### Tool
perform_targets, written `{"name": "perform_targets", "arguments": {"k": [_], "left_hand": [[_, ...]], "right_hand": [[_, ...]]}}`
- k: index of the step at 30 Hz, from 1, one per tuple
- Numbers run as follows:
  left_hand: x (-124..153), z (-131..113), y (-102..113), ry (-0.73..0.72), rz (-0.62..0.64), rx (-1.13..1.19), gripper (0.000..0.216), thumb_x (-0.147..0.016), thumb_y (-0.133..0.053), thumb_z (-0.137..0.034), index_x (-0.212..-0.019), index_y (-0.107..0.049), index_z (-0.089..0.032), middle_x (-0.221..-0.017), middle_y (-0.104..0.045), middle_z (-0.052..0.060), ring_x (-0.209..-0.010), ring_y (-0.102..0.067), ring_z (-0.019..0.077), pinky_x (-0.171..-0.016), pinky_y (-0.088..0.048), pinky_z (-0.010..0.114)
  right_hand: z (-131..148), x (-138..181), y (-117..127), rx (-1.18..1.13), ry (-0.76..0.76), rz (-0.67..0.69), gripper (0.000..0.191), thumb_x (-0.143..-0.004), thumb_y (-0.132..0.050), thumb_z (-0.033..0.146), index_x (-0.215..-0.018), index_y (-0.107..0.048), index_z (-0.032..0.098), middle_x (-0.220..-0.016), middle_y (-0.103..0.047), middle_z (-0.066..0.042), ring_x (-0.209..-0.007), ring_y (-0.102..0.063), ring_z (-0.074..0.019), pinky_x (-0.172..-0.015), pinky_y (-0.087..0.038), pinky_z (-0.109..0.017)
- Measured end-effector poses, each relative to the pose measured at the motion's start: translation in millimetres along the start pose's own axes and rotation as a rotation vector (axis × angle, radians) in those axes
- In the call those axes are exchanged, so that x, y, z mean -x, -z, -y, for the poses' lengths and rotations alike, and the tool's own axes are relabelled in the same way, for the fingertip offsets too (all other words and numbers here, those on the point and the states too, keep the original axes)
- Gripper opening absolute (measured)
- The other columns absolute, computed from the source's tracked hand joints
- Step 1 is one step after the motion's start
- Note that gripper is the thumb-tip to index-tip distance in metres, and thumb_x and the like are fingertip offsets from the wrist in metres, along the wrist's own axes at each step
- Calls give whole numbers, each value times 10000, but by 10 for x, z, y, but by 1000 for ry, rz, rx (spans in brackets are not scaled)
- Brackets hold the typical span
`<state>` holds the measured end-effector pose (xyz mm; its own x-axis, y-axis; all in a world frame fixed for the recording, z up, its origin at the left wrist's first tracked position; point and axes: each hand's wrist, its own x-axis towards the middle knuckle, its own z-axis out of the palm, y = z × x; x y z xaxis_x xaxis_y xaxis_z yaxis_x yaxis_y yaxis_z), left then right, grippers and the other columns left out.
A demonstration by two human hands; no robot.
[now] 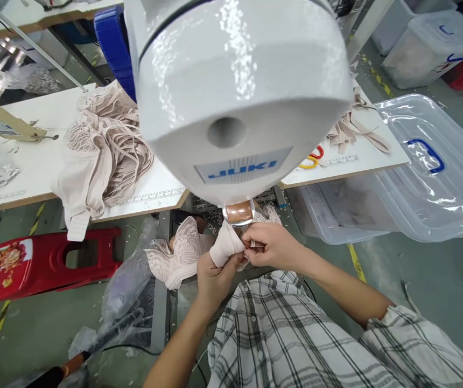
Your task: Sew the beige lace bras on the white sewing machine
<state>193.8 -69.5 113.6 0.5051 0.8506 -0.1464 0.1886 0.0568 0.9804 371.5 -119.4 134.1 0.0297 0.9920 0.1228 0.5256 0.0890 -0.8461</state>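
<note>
A pale pink lace bra (186,252) hangs over my lap, just below the head of a white JUKI sewing machine (239,81). My left hand (216,277) grips a folded band of the bra from below, thumb on top. Close beside it, my right hand (269,243) pinches the same fabric with curled fingers. Between both hands the cloth rises to a point under the machine's brown and silver lower part (239,212). The machine head hides the needle area.
A pile of similar bras (106,145) lies on the table at left. Fabric strips (346,132) and yellow-red scissors (311,159) lie at right, near a clear plastic lid (437,188). A red stool (46,261) and plastic bags (128,285) occupy the floor at left.
</note>
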Motion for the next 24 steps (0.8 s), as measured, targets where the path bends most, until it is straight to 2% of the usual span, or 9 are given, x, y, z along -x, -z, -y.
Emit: {"name": "perform_targets", "arguments": {"k": [5,8,13,17,21,24], "left_hand": [[-34,-85,-6,15,11,92,163,-738,-741,-288,-737,-776,-128,-641,-746,50,-581,-682,188,-551,-571,266],[-45,-130,0,57,54,133,165,-739,-735,-284,-737,-770,-123,-611,-732,42,-541,-664,168,-519,-557,247],[-61,-142,20,131,108,127,183,-718,-745,-301,-671,-738,-124,-563,-697,27,-528,-629,145,-527,-535,234],[-80,-132,23,178,107,69,225,-704,-754,-349,-674,-731,-127,-603,-705,34,-570,-625,152,-557,-521,245],[-81,-143,24,160,100,-3,246,-737,-728,-373,-761,-754,-130,-705,-737,48,-653,-642,174,-622,-526,270],[-66,-171,24,121,76,-63,254,-772,-694,-379,-727,-743,-134,-691,-731,52,-654,-642,176,-622,-519,266]], "right_hand": [[-34,58,-56,-198,-94,-8,43,-757,-587,159,-764,-620,186,-713,-566,30,-541,-428,-72,-547,-325,-216],[-56,78,-59,-237,-134,7,54,-767,-609,181,-806,-647,187,-747,-590,23,-576,-436,-81,-576,-345,-220],[-63,73,-55,-162,-109,11,45,-735,-627,146,-760,-622,183,-686,-541,40,-598,-440,-88,-583,-332,-214],[-50,91,-88,-46,-33,-49,98,-725,-617,123,-685,-550,183,-649,-491,50,-567,-414,-80,-550,-296,-217],[-40,116,-87,29,-28,-62,87,-780,-623,150,-721,-571,188,-680,-531,37,-575,-424,-89,-565,-309,-233],[-48,122,-52,-21,-81,-15,49,-832,-639,204,-787,-624,192,-704,-577,24,-588,-453,-101,-587,-340,-241]]}}
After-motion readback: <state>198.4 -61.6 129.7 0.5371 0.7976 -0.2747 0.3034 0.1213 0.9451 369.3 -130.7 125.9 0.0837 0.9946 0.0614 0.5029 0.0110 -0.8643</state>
